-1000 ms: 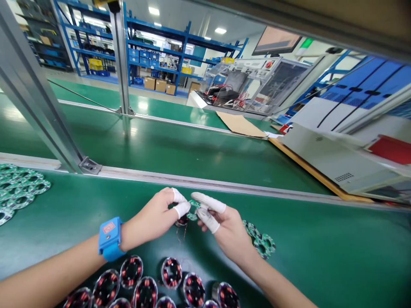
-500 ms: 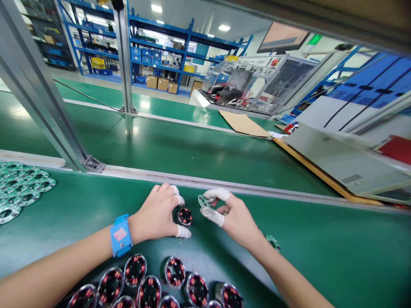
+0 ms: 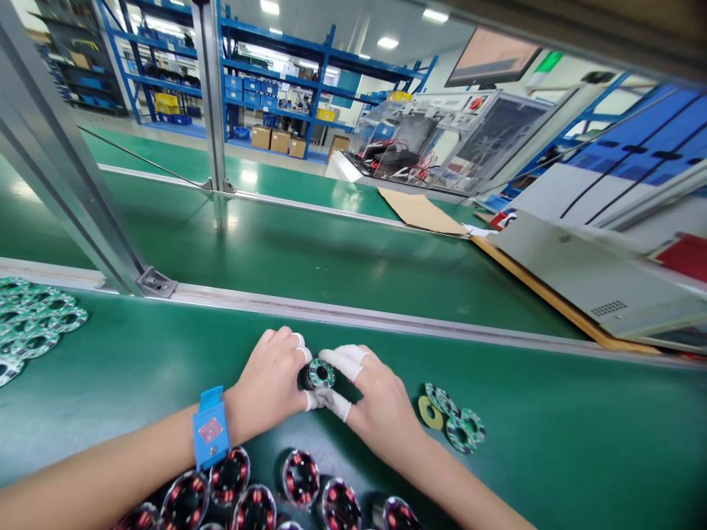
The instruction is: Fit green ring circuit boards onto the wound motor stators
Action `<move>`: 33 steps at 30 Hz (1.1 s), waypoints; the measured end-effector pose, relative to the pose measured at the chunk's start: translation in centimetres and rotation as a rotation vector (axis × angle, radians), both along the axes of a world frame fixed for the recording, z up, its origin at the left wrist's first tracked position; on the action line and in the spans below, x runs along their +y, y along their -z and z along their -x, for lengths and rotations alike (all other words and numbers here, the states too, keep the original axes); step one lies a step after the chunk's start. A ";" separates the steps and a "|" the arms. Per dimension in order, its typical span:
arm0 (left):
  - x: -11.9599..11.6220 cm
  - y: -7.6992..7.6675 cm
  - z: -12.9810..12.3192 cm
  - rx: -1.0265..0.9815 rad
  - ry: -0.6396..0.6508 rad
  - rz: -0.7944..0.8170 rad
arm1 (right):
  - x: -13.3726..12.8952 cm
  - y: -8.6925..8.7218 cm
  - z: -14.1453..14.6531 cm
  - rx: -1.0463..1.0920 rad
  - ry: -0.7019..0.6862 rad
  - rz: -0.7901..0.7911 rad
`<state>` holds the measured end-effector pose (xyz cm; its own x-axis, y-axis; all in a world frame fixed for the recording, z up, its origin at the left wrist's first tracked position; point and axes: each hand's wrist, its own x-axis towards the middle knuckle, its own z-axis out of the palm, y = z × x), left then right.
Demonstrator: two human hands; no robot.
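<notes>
My left hand [image 3: 276,374], with white finger cots and a blue wrist strap [image 3: 210,429], is closed around the side of a copper-wound motor stator [image 3: 303,378]. A ring-shaped green circuit board [image 3: 321,373] covers the stator's face. My right hand [image 3: 367,390], also in white finger cots, pinches that board by its edges from the right. Whether the board is seated or just resting on the stator I cannot tell. Several more stators [image 3: 301,478] with red-copper windings stand in front of me, close below both hands.
Right of my hands lie several loose ring boards [image 3: 461,430] and a yellow ring [image 3: 430,413]. A spread of ring boards [image 3: 36,324] is at far left. An aluminium post [image 3: 93,184] and a rail [image 3: 309,312] bound the green bench. A grey metal box [image 3: 585,272] stands right.
My right hand has moved left and brought the ring board onto the face of the stator in my left hand. The loose boards at right, mostly hidden by my arm before, now show.
</notes>
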<state>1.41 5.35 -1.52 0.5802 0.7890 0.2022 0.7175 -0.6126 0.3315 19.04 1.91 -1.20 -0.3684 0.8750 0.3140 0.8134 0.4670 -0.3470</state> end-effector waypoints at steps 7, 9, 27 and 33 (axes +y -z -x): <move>-0.2 0.1 -0.1 0.001 -0.015 -0.036 | 0.1 0.1 -0.1 -0.051 -0.011 -0.101; -0.1 0.0 0.0 0.006 -0.010 -0.033 | 0.1 0.2 0.0 -0.059 0.003 -0.088; -0.1 -0.4 -0.2 0.037 -0.017 -0.001 | 1.2 -1.5 0.1 0.339 -0.034 0.355; -0.3 -0.6 -0.3 -0.150 0.002 0.135 | 1.4 -2.4 -0.2 0.243 0.167 0.280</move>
<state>1.73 5.04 -0.87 0.5535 0.8134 0.1787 0.6526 -0.5570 0.5138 19.23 3.29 1.19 -0.1581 0.9806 0.1154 0.7487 0.1953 -0.6335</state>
